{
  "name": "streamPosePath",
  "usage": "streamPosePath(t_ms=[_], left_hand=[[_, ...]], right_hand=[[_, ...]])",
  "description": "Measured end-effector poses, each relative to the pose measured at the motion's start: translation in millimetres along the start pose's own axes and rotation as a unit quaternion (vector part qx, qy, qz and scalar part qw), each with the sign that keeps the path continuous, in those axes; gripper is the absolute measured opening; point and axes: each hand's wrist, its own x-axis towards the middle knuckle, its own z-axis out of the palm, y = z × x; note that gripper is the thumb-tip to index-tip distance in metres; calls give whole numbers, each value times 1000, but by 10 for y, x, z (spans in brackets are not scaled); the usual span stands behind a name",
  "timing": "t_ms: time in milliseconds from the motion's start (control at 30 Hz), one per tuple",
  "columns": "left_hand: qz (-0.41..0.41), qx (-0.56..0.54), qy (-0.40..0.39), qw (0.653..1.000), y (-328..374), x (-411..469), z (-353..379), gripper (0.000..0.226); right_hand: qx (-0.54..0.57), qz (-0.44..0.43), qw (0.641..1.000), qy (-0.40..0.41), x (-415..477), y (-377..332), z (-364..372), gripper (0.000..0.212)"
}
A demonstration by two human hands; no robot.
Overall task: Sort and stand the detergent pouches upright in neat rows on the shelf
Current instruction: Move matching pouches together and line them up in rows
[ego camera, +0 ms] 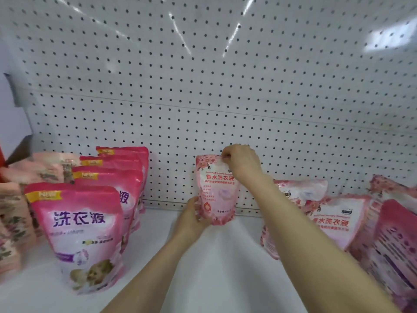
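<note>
A light pink floral detergent pouch (216,190) stands upright against the pegboard at the back of the white shelf (203,267). My right hand (242,163) pinches its top right corner. My left hand (191,219) grips its lower left edge near the base. A row of several bright pink pouches (90,222) stands upright on the left, one behind another. More light pink pouches (334,220) lie leaning and tumbled on the right.
Pale floral pouches (13,218) crowd the far left edge. A dark pink pouch (397,249) lies with its back showing at the right edge. The perforated white pegboard (225,86) closes off the back of the shelf.
</note>
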Motion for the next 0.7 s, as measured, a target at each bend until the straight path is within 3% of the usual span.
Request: streamPosePath(t_ms=[200, 333, 467, 600, 700], left_hand=[[7, -26, -11, 1000, 9, 64, 27, 68], [12, -5, -4, 1000, 159, -31, 30, 67], [58, 41, 4, 997, 415, -174, 198, 67], [119, 83, -71, 987, 729, -330, 641, 66], [83, -15, -143, 986, 911, -381, 951, 68]], right_hand=[[3, -14, 1000, 0, -106, -22, -115, 36], [37, -39, 993, 105, -536, 73, -518, 38], [21, 14, 984, 174, -1240, 529, -892, 48], [-55, 48, 993, 90, -1623, 933, -966, 53], [-124, 56, 990, 27, -1641, 1135, -927, 41]])
